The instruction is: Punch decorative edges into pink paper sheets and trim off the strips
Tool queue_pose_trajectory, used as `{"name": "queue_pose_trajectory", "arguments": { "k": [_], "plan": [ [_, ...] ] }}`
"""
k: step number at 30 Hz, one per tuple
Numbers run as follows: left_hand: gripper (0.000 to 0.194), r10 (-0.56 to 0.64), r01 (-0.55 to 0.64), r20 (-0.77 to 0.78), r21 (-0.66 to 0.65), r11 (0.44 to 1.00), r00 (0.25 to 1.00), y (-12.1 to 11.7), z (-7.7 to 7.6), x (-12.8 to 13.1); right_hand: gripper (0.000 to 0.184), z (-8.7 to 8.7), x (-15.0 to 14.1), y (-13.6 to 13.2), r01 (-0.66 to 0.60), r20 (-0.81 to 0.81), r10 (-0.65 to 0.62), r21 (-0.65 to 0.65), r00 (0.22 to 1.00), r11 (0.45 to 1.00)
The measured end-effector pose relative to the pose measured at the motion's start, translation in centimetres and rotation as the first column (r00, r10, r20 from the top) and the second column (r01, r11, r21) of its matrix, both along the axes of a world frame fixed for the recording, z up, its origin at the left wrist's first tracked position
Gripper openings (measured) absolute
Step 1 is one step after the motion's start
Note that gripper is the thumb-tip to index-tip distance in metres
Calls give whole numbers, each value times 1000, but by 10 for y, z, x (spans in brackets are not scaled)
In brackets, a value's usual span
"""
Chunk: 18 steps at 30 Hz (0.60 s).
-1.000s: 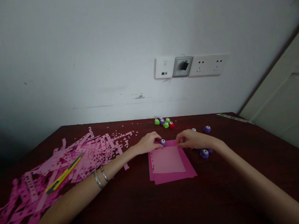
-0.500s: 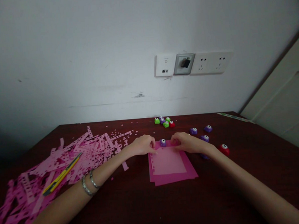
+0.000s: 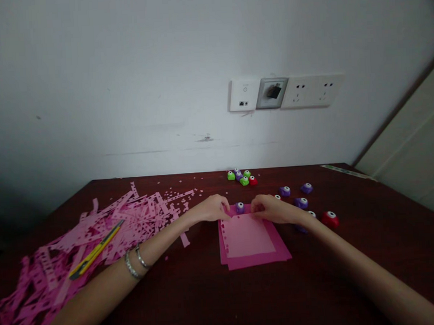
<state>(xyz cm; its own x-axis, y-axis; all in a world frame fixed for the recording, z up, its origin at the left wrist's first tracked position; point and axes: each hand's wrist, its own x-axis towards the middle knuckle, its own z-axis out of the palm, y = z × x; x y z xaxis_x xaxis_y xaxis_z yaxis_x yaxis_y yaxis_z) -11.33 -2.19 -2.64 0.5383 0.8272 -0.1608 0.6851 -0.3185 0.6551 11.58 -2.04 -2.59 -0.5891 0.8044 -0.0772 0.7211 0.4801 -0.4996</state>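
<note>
A light pink sheet of paper (image 3: 248, 236) lies on darker pink sheets (image 3: 279, 249), with small punched shapes along its left edge and one or two near its top. At its upper left corner my left hand (image 3: 214, 209) pinches the paper between thumb and fingers. My right hand (image 3: 268, 209) grips the same sheet by its upper right corner. Between both hands, just beyond the sheet's top edge, sits a small purple craft punch (image 3: 240, 208) with a white round button. Whether the paper's edge is inside the punch I cannot tell.
Pink punched strips and scraps (image 3: 133, 225) heap on the left, a yellow utility knife (image 3: 96, 250) on top. Several small punches (image 3: 244, 180) cluster near the wall. Purple punches (image 3: 301, 202) and a larger red punch (image 3: 329, 219) stand right. A ruler-like strip (image 3: 348, 172) lies far right.
The view has turned slightly left. The light pink sheet's top edge sits a little nearer to me, showing more of its punched left edge. Both hands still hold it.
</note>
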Motion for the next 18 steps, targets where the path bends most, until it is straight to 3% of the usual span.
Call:
{"name": "queue_pose_trajectory", "arguments": {
  "k": [4,11,18],
  "plan": [
    [24,-3,5,32,-66,998,999,2,2,-3,13,0,-1,0,-28,-15,28,-38,1000,999],
    [15,2,-2,-11,-45,999,1000,4,7,-6,12,1,-5,-2,51,-22,-51,-16,998,999],
    [18,24,-25,-7,-42,999,1000,6,6,-6,12,-2,-4,1,57,-36,-57,-8,998,998]
  ]
}}
